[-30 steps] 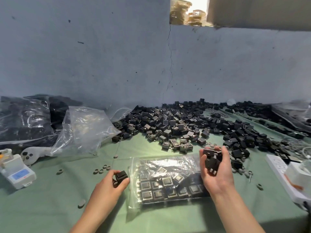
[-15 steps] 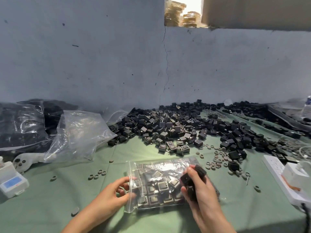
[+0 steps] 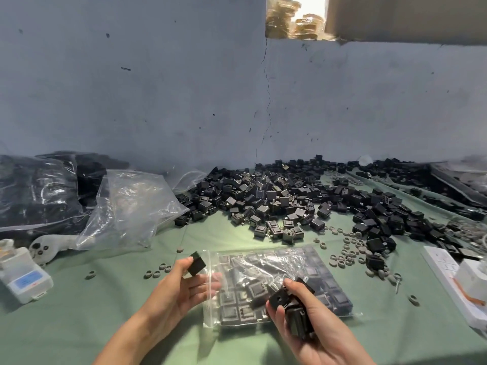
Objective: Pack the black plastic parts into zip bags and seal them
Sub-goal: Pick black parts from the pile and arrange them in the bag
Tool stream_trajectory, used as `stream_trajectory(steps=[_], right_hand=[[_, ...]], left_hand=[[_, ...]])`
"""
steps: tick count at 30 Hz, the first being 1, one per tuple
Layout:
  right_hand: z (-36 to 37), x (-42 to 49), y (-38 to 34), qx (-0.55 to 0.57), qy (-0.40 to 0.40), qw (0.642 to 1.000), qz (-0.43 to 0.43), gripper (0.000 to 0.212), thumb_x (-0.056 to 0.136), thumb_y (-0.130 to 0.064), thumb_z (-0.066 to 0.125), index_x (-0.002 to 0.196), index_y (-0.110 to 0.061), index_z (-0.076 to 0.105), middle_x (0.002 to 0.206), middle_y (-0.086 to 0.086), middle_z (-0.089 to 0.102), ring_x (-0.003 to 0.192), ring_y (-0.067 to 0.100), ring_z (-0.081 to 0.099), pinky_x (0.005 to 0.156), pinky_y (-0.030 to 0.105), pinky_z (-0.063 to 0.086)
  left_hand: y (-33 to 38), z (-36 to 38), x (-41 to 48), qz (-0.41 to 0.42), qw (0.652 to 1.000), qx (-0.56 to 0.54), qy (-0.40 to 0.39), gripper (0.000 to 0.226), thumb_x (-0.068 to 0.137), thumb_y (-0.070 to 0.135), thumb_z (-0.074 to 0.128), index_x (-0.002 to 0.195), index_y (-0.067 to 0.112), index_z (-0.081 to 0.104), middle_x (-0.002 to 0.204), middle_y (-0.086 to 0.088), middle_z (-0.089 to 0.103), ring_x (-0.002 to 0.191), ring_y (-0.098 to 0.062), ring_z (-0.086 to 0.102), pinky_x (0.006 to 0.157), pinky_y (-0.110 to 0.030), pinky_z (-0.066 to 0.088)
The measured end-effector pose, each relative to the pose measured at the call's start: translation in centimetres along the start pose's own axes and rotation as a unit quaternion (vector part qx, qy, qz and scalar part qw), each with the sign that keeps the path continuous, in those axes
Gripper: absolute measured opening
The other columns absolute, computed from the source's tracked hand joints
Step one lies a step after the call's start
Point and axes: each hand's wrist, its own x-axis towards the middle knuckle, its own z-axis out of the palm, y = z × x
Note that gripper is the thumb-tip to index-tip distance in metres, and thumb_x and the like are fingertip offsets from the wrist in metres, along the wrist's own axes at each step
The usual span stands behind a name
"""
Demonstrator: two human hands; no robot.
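the blue label on the white device (image 3: 26,281) far left of the hands is too small to read. left hand (image 3: 181,288) pinches one boxy black part (image 3: 197,264) at its thumb tip, other fingers spread at the mouth of the clear zip bag (image 3: 263,260). right hand (image 3: 305,325) curls round a stack of parts (image 3: 295,312) over the bag's near edge. the crinkled bag lies between them on green cloth (image 3: 79,312); beyond it, a loose pile (image 3: 276,198) and grey rings (image 3: 347,248).
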Motion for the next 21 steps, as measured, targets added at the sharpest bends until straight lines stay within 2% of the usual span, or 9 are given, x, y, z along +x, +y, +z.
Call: stream_trajectory(steps=[4, 7, 10, 14, 15, 19, 21], right_hand=[[0.7, 0.1, -0.1, 0.017, -0.001, 1.000, 0.007, 0.044, 0.067, -0.005, 0.083, 0.101, -0.002, 0.055, 0.114, 0.042, 0.058, 0.068, 0.039, 0.063, 0.038, 0.038, 0.055], [1.0, 0.7, 0.3, 0.027, -0.019, 0.999, 0.029, 0.059, 0.071, -0.006, 0.083, 0.121, 0.005, 0.054, 0.118, 0.045, 0.054, 0.064, 0.039, 0.065, 0.035, 0.035, 0.054], [1.1, 1.2, 0.5, 0.056, -0.023, 0.998, 0.028, 0.058, 0.073, -0.006, 0.083, 0.123, 0.004, 0.055, 0.115, 0.049, 0.050, 0.068, 0.040, 0.065, 0.035, 0.034, 0.053], [1.1, 1.6, 0.5, 0.075, -0.018, 0.997, 0.031, 0.056, 0.074, -0.006, 0.082, 0.122, 0.003, 0.056, 0.113, 0.051, 0.050, 0.073, 0.041, 0.064, 0.039, 0.035, 0.056], [1.1, 1.6, 0.5, 0.074, -0.016, 0.997, 0.031, 0.055, 0.074, -0.006, 0.082, 0.122, 0.004, 0.055, 0.113, 0.051, 0.050, 0.073, 0.041, 0.065, 0.040, 0.035, 0.056], [0.5, 1.7, 0.6, 0.081, -0.008, 0.996, 0.029, 0.053, 0.074, -0.005, 0.082, 0.119, 0.004, 0.057, 0.113, 0.050, 0.052, 0.081, 0.043, 0.066, 0.045, 0.035, 0.058], [0.3, 1.6, 0.6, 0.088, -0.010, 0.995, 0.036, 0.053, 0.074, -0.005, 0.082, 0.120, 0.004, 0.057, 0.114, 0.049, 0.052, 0.078, 0.042, 0.065, 0.044, 0.035, 0.058]], left_hand=[[0.7, 0.6, -0.4, -0.022, 0.997, -0.059, -0.044, 0.058, 0.088, 0.044, 0.055, 0.126, 0.002, 0.044, 0.119, -0.037, 0.062, 0.107, -0.046, 0.066, 0.085, -0.044, 0.060], [0.7, 1.2, -0.6, -0.038, 0.997, -0.037, -0.056, 0.061, 0.090, 0.042, 0.058, 0.133, 0.002, 0.044, 0.122, -0.035, 0.062, 0.103, -0.038, 0.068, 0.085, -0.040, 0.060], [0.8, 1.4, -0.6, -0.046, 0.996, -0.033, -0.073, 0.066, 0.087, 0.041, 0.070, 0.135, 0.002, 0.047, 0.122, -0.033, 0.063, 0.091, -0.031, 0.067, 0.093, -0.042, 0.056], [1.1, 2.5, 0.0, -0.020, 0.996, 0.019, -0.083, 0.069, 0.080, 0.047, 0.071, 0.130, 0.003, 0.055, 0.097, -0.019, 0.072, 0.085, -0.026, 0.067, 0.089, -0.041, 0.058], [1.1, 2.9, 0.2, -0.017, 0.997, 0.030, -0.071, 0.070, 0.077, 0.048, 0.071, 0.129, 0.003, 0.056, 0.098, -0.020, 0.071, 0.086, -0.027, 0.067, 0.090, -0.043, 0.058], [0.7, 4.1, 0.9, -0.006, 0.994, 0.089, -0.068, 0.072, 0.077, 0.049, 0.070, 0.131, 0.003, 0.054, 0.124, -0.034, 0.060, 0.094, -0.032, 0.066, 0.096, -0.047, 0.055], [0.4, 4.1, 1.2, 0.007, 0.993, 0.097, -0.062, 0.066, 0.079, 0.048, 0.069, 0.127, 0.004, 0.061, 0.124, -0.039, 0.055, 0.095, -0.033, 0.066, 0.097, -0.048, 0.054]])
